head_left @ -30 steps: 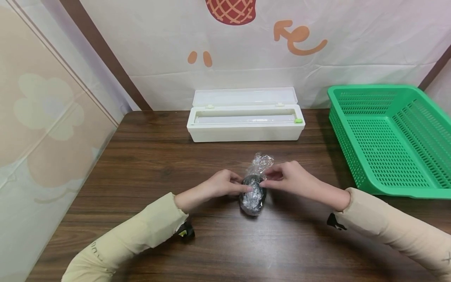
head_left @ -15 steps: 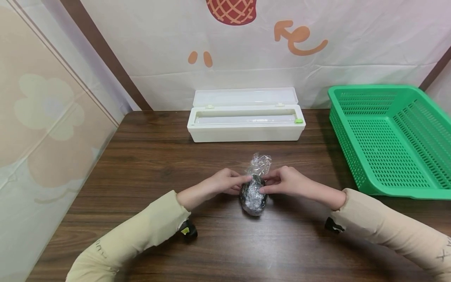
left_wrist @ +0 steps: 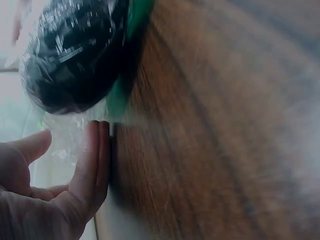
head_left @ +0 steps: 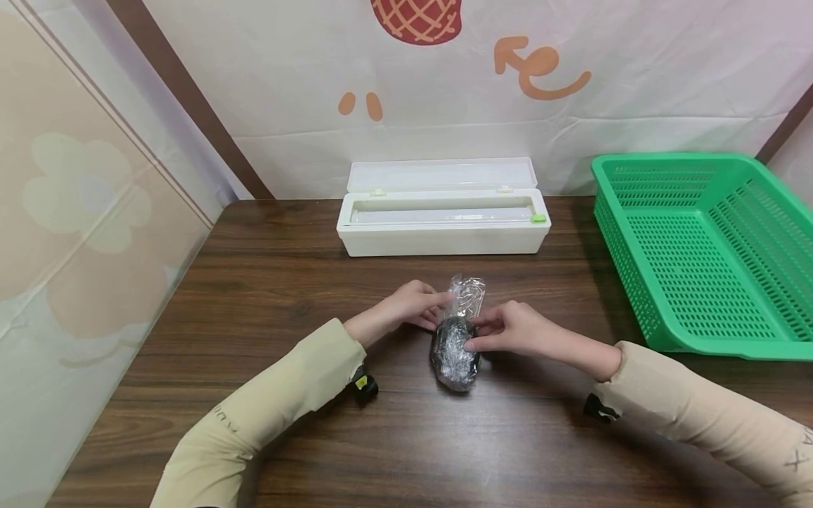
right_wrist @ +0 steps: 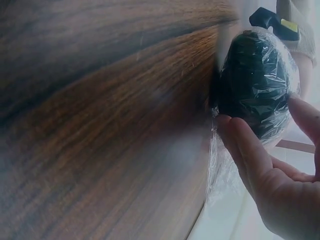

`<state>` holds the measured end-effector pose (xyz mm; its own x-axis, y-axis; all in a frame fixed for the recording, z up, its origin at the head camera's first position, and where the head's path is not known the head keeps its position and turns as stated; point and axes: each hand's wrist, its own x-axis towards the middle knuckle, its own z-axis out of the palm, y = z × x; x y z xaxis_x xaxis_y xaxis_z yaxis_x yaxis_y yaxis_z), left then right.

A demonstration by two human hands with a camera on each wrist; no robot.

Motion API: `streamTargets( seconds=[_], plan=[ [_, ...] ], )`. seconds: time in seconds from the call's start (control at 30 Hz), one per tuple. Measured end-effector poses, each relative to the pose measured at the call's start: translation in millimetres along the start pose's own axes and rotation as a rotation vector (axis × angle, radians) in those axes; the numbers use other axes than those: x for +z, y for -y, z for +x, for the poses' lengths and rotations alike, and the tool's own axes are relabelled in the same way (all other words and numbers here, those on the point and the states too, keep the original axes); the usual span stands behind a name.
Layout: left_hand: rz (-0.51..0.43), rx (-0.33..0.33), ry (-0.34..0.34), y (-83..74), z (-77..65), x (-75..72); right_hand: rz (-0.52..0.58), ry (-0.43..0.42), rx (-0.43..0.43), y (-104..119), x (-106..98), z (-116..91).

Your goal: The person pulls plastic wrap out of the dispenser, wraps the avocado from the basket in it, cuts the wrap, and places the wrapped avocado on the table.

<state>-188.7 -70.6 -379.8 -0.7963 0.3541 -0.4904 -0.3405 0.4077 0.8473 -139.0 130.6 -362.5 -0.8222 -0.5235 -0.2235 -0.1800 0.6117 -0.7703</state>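
A dark oval object (head_left: 454,360), tightly wrapped in clear cling film, lies on the wooden table; what is inside cannot be told. Its loose film tail (head_left: 471,296) spreads away from the person. With thumb on top and fingers at its side, my right hand (head_left: 517,328) holds the wrapped object near the tail end, as the right wrist view also shows on the object (right_wrist: 257,82). My left hand (head_left: 413,305) is beside the left edge of the tail. In the left wrist view its thumb and fingers (left_wrist: 90,165) are spread apart, near the film.
Behind the hands stands a white cling film box (head_left: 442,240) with its clear lid raised, a roll inside and a green slider at its right end. A green plastic basket (head_left: 648,296) sits at the right. A printed cloth (head_left: 286,85) hangs behind the table (head_left: 267,296).
My left hand has moved from the wrapped object forward to the film tail. The right hand has shifted slightly and stays at the object's right side. The tail now lies flatter.
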Motion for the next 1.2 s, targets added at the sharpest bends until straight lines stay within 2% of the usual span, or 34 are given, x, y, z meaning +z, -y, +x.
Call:
streamTargets(
  seconds=[0.27,0.43,0.57,0.67,0.77,0.97,1.07,1.2],
  plan=[
    [0.057,0.042,-0.012,-4.8,7.3,2.7,-0.01,-0.003,0.013,2,0,-1],
    [0.039,0.014,-0.062,-7.3,5.6,5.3,-0.017,-0.009,0.012,4,-1,0],
    [-0.025,-0.031,-0.069,-6.9,4.1,6.3,-0.033,-0.016,0.016,3,-1,1],
    [-0.113,-0.047,-0.039,-5.1,3.3,5.7,-0.028,-0.012,0.017,2,-1,2],
    [-0.178,-0.028,0.025,-3.3,1.0,3.3,-0.003,-0.002,0.018,0,-2,2],
    [-0.238,0.014,0.158,-0.8,-8.8,-1.8,0.047,0.018,0.033,-1,-2,3],
    [-0.258,0.025,0.181,1.4,-11.8,-2.5,0.079,0.022,0.051,-1,-3,4],
    [-0.281,0.037,0.172,4.5,-13.1,-1.5,0.216,0.046,0.093,-2,-4,6]
  ],
)
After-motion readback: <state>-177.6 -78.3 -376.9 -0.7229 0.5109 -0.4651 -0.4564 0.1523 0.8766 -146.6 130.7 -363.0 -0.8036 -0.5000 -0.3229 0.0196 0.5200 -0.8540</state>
